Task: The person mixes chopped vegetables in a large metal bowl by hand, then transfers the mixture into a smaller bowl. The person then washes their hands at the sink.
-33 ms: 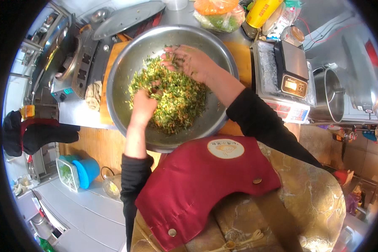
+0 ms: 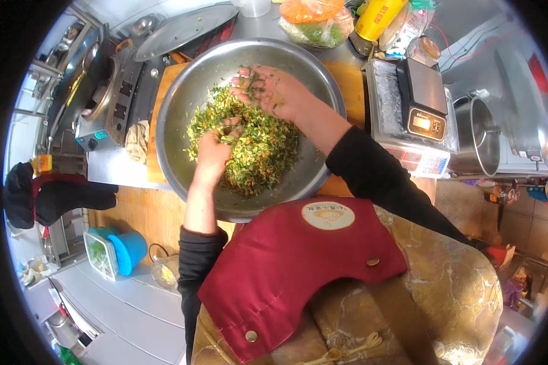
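A wide steel basin (image 2: 319, 164) holds a heap of finely chopped vegetable mix (image 2: 262, 155), mostly green with orange and pale bits. On the left side of the heap, my left hand (image 2: 213, 152) has its fingers curled into the mix, and their tips are partly hidden. My right hand (image 2: 274, 91) is above the far right part of the heap, palm turned toward it and fingers apart. Green shreds cling to its palm and fingers.
Under the basin lies a wooden board (image 2: 353, 91). A digital scale (image 2: 423, 91) stands to the right, near a deep steel pot (image 2: 475, 137). At the left are a stove (image 2: 112, 109) and a crumpled cloth (image 2: 137, 141). Bagged vegetables (image 2: 316, 27) sit at the back.
My right hand has turned slightly, showing more of the greens on its palm. My left hand has shifted a little within the mix.
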Available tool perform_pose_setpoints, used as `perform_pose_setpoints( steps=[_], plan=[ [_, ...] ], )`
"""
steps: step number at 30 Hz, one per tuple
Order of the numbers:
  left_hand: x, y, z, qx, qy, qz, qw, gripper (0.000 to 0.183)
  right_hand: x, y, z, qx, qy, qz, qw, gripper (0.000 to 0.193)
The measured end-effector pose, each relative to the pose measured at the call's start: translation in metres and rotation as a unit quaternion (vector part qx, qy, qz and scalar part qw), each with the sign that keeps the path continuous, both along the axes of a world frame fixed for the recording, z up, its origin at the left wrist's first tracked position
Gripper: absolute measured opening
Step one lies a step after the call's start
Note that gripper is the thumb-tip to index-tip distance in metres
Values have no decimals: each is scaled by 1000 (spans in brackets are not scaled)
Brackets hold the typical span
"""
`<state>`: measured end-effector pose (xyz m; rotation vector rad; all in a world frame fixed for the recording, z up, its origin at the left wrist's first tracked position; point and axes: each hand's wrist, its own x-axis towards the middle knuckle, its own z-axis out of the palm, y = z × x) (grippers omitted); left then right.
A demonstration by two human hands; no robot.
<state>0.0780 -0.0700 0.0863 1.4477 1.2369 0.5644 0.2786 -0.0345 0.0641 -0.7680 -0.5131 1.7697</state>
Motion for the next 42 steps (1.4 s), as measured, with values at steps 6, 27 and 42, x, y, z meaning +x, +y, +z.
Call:
perform_pose_setpoints(
  steps=[6, 27, 42],
  plan=[
    [43, -18, -27, -265, -403, 160, 861, 7, -31, 2, 16, -75, 237, 3, 969, 53],
    [12, 40, 0, -242, -408, 299, 828, 25, -3, -33, 10, 333, -412, 206, 823, 89],
    [45, 0, 10, -235, -359, 190, 883, 9, 4, -19, -9, 161, -552, 3, 818, 75]
  ],
)
